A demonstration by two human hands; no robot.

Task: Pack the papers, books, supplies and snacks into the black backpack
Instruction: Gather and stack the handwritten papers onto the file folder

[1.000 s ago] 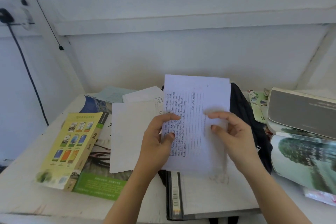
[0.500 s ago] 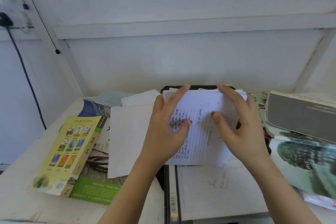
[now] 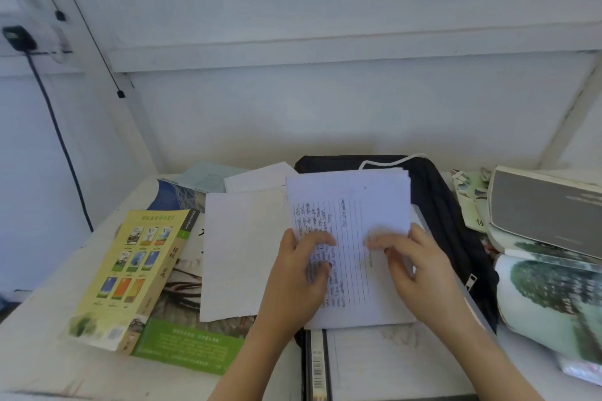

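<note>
A stack of lined, handwritten papers lies over the open black backpack at the back middle of the white desk. My left hand grips the stack's left edge, fingers curled onto the top sheet. My right hand holds the right edge the same way. Both sets of fingertips are blurred. Under the stack, nearer to me, a white notebook with a barcoded spine rests on the backpack.
A loose white sheet lies left of the stack over a yellow book and a green-covered book. At the right stand a grey book, a tree-cover book and green packets. A dark cable hangs at the left.
The stack went from held upright to laid flat over the backpack. My hands slid from its far edge back to its near half.
</note>
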